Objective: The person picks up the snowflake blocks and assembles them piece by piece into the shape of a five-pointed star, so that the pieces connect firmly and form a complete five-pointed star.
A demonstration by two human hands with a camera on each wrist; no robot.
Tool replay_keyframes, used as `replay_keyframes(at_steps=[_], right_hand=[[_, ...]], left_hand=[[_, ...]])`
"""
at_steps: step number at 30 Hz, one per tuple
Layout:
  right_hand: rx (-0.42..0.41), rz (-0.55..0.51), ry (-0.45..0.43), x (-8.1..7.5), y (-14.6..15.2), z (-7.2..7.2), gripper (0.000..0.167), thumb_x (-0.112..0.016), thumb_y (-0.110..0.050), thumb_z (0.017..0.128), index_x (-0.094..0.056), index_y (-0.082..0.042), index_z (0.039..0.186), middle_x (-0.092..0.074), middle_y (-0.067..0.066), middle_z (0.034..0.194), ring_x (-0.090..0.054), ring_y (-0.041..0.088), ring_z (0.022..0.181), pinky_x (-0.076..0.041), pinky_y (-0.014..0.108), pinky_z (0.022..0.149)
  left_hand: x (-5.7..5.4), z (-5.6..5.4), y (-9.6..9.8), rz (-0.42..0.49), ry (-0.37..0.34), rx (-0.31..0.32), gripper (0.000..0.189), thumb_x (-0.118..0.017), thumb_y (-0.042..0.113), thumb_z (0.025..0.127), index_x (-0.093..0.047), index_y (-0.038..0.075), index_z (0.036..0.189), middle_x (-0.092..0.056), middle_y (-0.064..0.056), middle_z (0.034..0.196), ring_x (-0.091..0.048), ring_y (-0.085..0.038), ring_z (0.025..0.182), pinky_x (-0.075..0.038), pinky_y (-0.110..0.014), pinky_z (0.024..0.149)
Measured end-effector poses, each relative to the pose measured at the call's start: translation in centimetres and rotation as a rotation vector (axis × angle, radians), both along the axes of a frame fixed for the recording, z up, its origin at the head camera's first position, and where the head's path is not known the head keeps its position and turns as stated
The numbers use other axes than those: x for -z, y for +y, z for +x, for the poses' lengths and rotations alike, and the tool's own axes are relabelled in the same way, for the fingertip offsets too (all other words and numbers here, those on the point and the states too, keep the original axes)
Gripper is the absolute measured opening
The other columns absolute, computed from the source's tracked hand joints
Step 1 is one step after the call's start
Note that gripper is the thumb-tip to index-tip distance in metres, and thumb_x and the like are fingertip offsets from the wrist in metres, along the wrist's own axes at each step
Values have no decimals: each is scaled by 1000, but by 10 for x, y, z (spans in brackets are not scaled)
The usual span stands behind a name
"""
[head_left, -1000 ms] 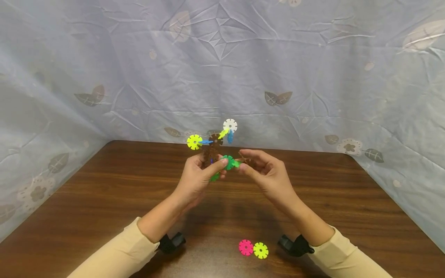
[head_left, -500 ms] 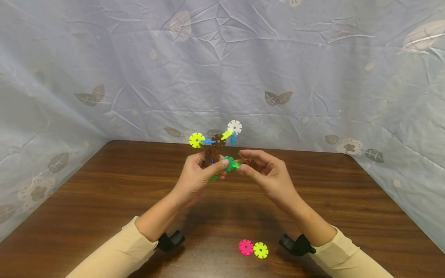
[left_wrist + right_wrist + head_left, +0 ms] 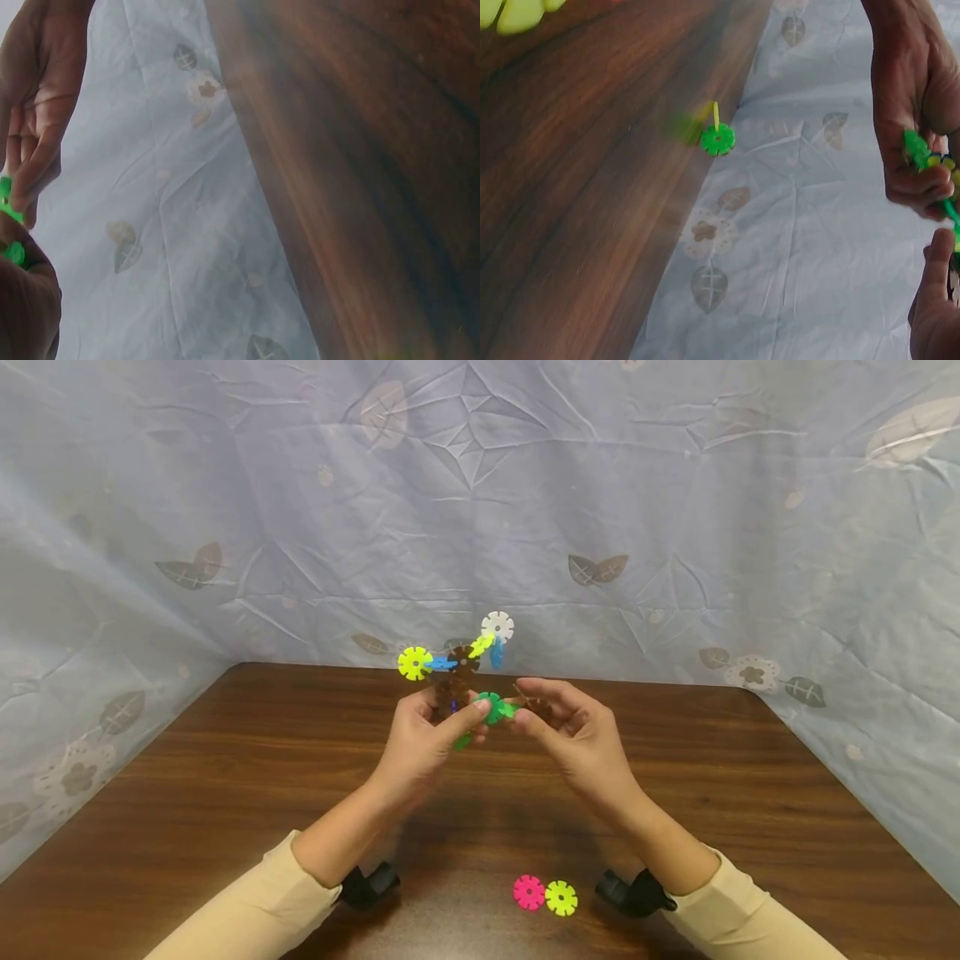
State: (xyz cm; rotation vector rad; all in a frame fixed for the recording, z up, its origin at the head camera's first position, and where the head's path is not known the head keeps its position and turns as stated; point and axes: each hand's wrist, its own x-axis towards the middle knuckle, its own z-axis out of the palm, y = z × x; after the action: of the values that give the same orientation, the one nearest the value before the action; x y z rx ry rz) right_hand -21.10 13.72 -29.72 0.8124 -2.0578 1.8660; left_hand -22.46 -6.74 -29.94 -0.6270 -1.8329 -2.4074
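Note:
A model of slotted plastic discs is held up above the table. My left hand [image 3: 423,739] grips it, thumb on a dark green disc [image 3: 491,708]. Brown discs [image 3: 464,660] rise behind the fingers, with a blue disc [image 3: 441,664] and a yellow disc [image 3: 415,663] to the left and a white disc [image 3: 497,627] on top. My right hand [image 3: 581,727] pinches a light green disc [image 3: 508,711] that meets the dark green one; a brown disc [image 3: 537,707] shows between its fingers. In the right wrist view both hands meet at the right edge.
On the brown table [image 3: 300,793] near the front lie a pink disc [image 3: 528,892] and a yellow disc [image 3: 561,898], side by side. Another green disc [image 3: 718,140] with a thin yellow piece shows by the table's edge in the right wrist view. A patterned curtain [image 3: 480,527] surrounds the back.
The upper part of the model swayed slightly right, then back left and a little up. Both hands keep their hold in nearly the same place.

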Motion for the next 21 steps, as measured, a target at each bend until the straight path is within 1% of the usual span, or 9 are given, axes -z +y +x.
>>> replay_keyframes(at_steps=[4, 7, 10, 13, 16, 18, 21], right_hand=[[-30, 28, 29, -2, 4, -1, 40, -70, -1, 98, -61, 4, 137, -76, -13, 112, -70, 8, 103, -62, 26, 89], [-38, 43, 69, -2, 5, -2, 39, -71, -1, 97, -62, 4, 135, -76, -13, 113, -71, 8, 103, -61, 24, 87], [-23, 42, 128, -1, 4, -2, 37, -72, 0, 96, -64, 5, 132, -76, -12, 115, -71, 7, 103, -61, 22, 85], [8, 28, 183, 0, 2, -1, 37, -72, 4, 95, -64, 6, 130, -76, -11, 115, -72, 6, 102, -60, 20, 81], [44, 16, 219, 2, -2, 1, 40, -73, 7, 93, -63, 5, 131, -76, -10, 116, -72, 5, 103, -59, 18, 78], [69, 19, 237, 3, -3, 2, 42, -73, 9, 91, -63, 5, 131, -75, -8, 117, -71, 5, 103, -59, 17, 75], [76, 28, 248, 4, -4, 1, 42, -74, 10, 91, -63, 5, 131, -75, -10, 118, -71, 4, 103, -57, 16, 73]], left_hand=[[-4, -1, -6, -41, 31, 56, 5, -70, 7, 98, -68, 2, 99, -71, 7, 87, -69, -9, 75, -63, -27, 74], [-6, -1, -8, -59, 44, 74, 5, -71, 8, 98, -68, 4, 98, -71, 8, 87, -70, -9, 76, -64, -28, 74], [-5, -1, -7, -69, 71, 54, 5, -72, 7, 98, -68, 3, 98, -71, 8, 86, -71, -9, 75, -64, -29, 74], [-4, 1, -5, -75, 104, -1, 6, -70, 3, 97, -68, -1, 100, -70, 9, 83, -70, -8, 73, -64, -30, 74], [-1, 3, -1, -75, 127, -50, 9, -69, 0, 96, -67, -7, 103, -70, 9, 82, -70, -8, 71, -64, -29, 74], [0, 3, 0, -66, 133, -64, 10, -69, -2, 96, -67, -9, 103, -70, 9, 81, -70, -8, 70, -64, -30, 74], [2, 3, 0, -55, 139, -57, 9, -71, 0, 96, -67, -8, 101, -70, 9, 83, -70, -8, 71, -64, -31, 76]])
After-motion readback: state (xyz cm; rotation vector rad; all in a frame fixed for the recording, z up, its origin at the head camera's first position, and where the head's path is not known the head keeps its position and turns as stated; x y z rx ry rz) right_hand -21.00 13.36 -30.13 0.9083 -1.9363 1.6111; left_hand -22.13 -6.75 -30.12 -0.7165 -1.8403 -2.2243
